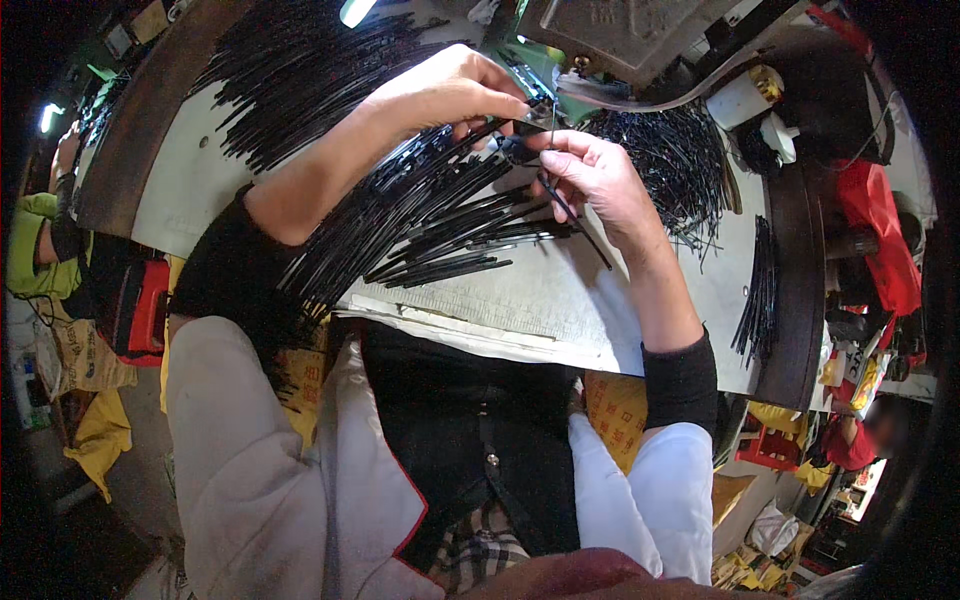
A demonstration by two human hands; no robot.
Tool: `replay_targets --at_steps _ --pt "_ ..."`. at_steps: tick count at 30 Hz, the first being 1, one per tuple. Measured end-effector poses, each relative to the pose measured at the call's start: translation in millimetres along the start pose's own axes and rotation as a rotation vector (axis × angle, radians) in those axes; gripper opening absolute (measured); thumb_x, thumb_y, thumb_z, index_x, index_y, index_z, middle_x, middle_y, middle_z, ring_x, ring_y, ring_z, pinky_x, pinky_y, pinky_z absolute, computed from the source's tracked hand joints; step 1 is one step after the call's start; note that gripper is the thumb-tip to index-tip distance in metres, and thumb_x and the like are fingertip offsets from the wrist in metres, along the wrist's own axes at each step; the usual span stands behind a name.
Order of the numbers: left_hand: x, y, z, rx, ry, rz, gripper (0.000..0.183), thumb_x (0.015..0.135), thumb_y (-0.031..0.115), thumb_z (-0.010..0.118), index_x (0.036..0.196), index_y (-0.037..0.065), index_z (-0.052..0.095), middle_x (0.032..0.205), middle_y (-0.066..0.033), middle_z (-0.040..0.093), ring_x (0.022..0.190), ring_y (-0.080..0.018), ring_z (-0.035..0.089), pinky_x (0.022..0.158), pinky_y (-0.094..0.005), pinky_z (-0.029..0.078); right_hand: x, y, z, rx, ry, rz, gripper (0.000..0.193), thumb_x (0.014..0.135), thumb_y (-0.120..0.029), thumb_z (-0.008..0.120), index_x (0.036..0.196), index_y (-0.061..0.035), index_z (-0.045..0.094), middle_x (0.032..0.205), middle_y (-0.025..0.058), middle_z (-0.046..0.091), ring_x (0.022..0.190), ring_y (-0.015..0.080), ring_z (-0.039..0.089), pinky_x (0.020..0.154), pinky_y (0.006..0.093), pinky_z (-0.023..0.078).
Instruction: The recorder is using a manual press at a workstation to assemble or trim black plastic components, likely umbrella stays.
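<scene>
My right hand (pixel 597 178) pinches a thin black strip (pixel 590 236), which slants down toward the right over the white worktable (pixel 575 300). My left hand (pixel 458 84) is bent at the machine's small working point, its thumb and fingers pressed together. What it grips is too small and dark to make out. Both hands' fingertips are close together, a short gap apart. Below my left forearm, loose black strips (pixel 440 235) lie fanned across the table. A large heap of similar strips (pixel 290 80) is beyond that forearm, and a tangled pile (pixel 665 165) lies beyond my right hand.
A grey metal machine (pixel 630 35) stands at the far side, with a clear tube (pixel 660 103) beside it. A white container (pixel 742 98) sits at far right. A ruler scale (pixel 475 312) runs near the front edge. Other people (pixel 40 250) are at both sides.
</scene>
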State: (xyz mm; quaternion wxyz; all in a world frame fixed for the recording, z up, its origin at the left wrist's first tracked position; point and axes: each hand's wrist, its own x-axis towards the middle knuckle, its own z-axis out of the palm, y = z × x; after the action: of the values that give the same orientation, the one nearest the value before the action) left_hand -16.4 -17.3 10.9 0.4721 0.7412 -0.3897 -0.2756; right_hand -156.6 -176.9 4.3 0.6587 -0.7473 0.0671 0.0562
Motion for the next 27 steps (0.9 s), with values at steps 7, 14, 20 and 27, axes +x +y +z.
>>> replay_targets --at_steps 7,14,20,27 --pt "-2 -1 1 -0.227 -0.033 -0.108 0.031 0.077 0.024 0.065 0.097 0.000 0.062 0.062 -0.0027 0.059 0.043 -0.0035 0.047 0.038 -0.0155 0.034 -4 -3 3 0.178 -0.004 0.079 0.025 0.087 -0.014 0.052 0.107 0.0011 0.054 0.069 0.0058 0.060 0.045 0.0056 0.050 0.040 0.0153 0.038" --pt "-3 -4 0 -0.239 -0.053 -0.069 0.028 0.079 0.024 0.063 0.095 0.000 0.062 0.062 -0.0027 0.059 0.043 -0.0039 0.047 0.038 -0.0163 0.034 -6 -1 3 0.225 -0.016 0.077 0.027 0.089 -0.016 0.049 0.109 0.0027 0.052 0.069 0.0072 0.059 0.042 0.0063 0.047 0.039 0.0158 0.037" --pt "-7 4 6 -0.196 -0.025 -0.022 0.032 0.080 0.025 0.062 0.097 -0.002 0.061 0.064 -0.0042 0.059 0.045 -0.0053 0.049 0.039 -0.0176 0.037 -16 -7 6 0.143 -0.188 0.084 0.030 0.091 -0.022 0.046 0.109 0.0016 0.053 0.067 0.0069 0.059 0.038 0.0053 0.043 0.036 0.0158 0.032" --pt "-13 7 19 0.109 -0.164 0.063 0.031 0.084 0.029 0.057 0.094 0.001 0.063 0.069 -0.0020 0.061 0.053 -0.0059 0.053 0.042 -0.0189 0.041 -18 -3 11 0.030 -0.286 0.105 0.028 0.090 -0.023 0.048 0.099 0.0009 0.059 0.058 0.0020 0.055 0.038 0.0020 0.037 0.035 0.0151 0.026"
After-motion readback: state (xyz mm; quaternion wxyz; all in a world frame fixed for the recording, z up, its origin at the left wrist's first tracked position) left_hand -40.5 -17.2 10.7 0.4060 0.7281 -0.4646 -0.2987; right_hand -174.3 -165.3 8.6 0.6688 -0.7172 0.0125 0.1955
